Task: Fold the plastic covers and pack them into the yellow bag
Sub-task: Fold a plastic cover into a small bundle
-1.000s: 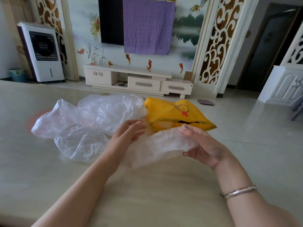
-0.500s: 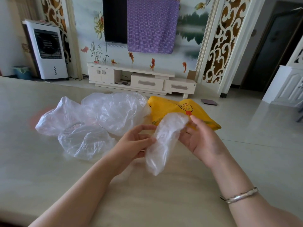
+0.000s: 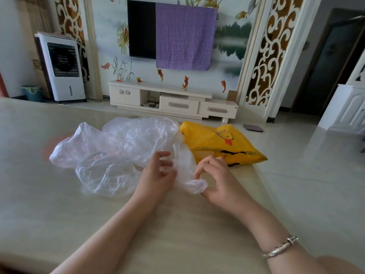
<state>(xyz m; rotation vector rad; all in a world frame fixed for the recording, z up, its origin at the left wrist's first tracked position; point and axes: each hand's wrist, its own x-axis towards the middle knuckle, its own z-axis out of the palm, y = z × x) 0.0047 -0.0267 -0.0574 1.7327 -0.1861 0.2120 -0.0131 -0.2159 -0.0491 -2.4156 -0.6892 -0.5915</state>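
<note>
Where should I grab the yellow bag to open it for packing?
Judging by its pose, take the yellow bag at its near edge with the black marks, coming from the front right. It lies flat on the table, and that edge faces the right hand; its mouth isn't clearly visible.

pale glossy floor tiles (image 3: 316, 175) run back to a low cream tv cabinet (image 3: 173, 103) with two drawers, sitting under a mural wall (image 3: 110, 46) painted with orange fish, reeds and a misty lake. up on that wall, a dark television (image 3: 141, 28) half draped by a purple cloth (image 3: 184, 36), flanked by white scrollwork panels (image 3: 264, 56). far left a white air cooler (image 3: 62, 66) beside a teal bin (image 3: 31, 92), far right a dark doorway (image 3: 327, 62) and a white cupboard (image 3: 345, 107).
</note>
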